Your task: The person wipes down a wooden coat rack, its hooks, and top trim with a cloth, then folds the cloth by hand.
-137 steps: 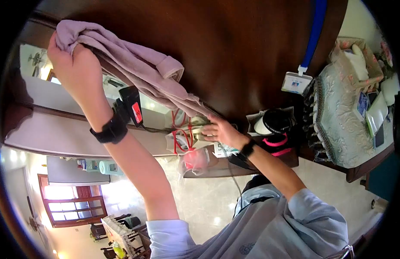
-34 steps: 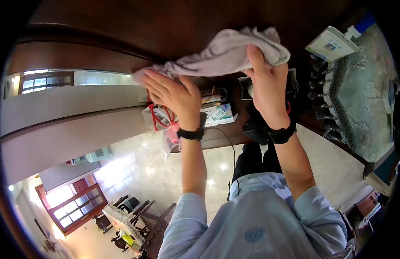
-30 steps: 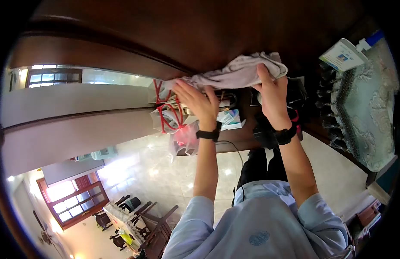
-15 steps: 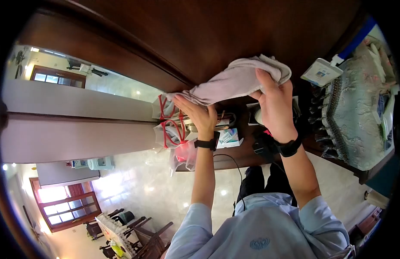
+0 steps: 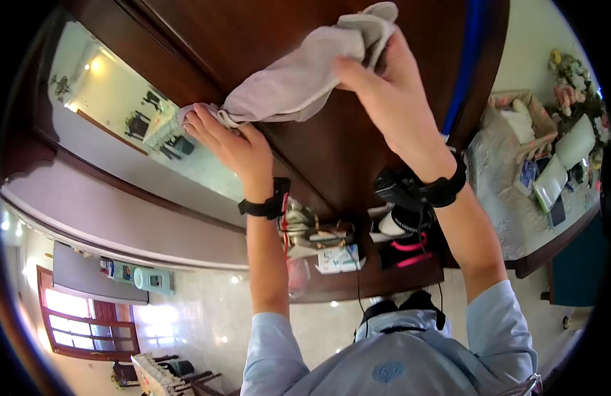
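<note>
A pale mauve cloth (image 5: 285,82) stretches between my two hands across a dark wooden panel (image 5: 305,158). My left hand (image 5: 234,145) has its fingers close together over the cloth's lower left end, beside the mirror's wooden frame, with the thumb on the right side. Higher up, my right hand (image 5: 398,105) grips the folded upper right end between thumb and fingers; some fingers are hidden behind the folds. Both wrists wear black straps, and a black device (image 5: 401,188) sits by the right one.
A mirror (image 5: 153,132) runs along the left. Below my hands a shelf holds a white box (image 5: 338,259), a black and white item (image 5: 407,221) and pink straps. At right, a covered table (image 5: 500,191) bears a basket (image 5: 536,125) and flowers. A blue lanyard (image 5: 465,66) hangs nearby.
Both hands have moved up with the cloth, the left one also leftward. The view has shifted, showing more of the mirror and right-hand table; the badge on the lanyard is out of sight.
</note>
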Demonstrator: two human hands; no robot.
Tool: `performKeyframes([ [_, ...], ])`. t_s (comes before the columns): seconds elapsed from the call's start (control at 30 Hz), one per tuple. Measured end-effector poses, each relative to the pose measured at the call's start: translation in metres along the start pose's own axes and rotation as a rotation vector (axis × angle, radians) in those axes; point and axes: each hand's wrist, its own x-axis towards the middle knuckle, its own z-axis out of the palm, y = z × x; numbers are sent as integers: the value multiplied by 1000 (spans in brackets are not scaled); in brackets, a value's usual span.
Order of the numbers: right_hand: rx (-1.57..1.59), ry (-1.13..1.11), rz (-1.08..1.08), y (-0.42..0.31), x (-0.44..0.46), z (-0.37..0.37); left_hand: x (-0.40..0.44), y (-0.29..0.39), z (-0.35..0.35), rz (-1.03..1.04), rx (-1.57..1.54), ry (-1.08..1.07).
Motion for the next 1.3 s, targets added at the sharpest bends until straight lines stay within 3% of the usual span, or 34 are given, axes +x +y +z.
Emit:
performKeyframes([
  [0.1, -136, 2, -188, -18, 25, 15, 50, 2, -6, 28, 39, -5],
  [0.17, -131, -48, -201, -33, 39, 22, 83, 1, -8, 90, 52, 54],
  [0.23, -314, -34, -490, -42, 57, 32, 118, 2, -12, 178, 64, 66],
  [0.43, -587, -110, -770, -61, 92, 53, 212, 5, -23, 262, 64, 177],
  [0.53, -893, -121, -1034, -70, 109, 55, 236, 5, -29, 314, 88, 160],
  [0.67, -941, -117, -1084, -72, 113, 55, 229, 3, -37, 296, 129, 102],
  [0.83, -1018, -114, -943, -55, 85, 45, 180, -1, -38, 283, 120, 54],
  [1.03, -1083, -125, -956, -27, 56, 33, 122, 14, -25, 199, 63, 10],
  [1.3, -1117, 7, -925, -57, 87, 17, 140, 55, -4, 184, -36, 123],
])
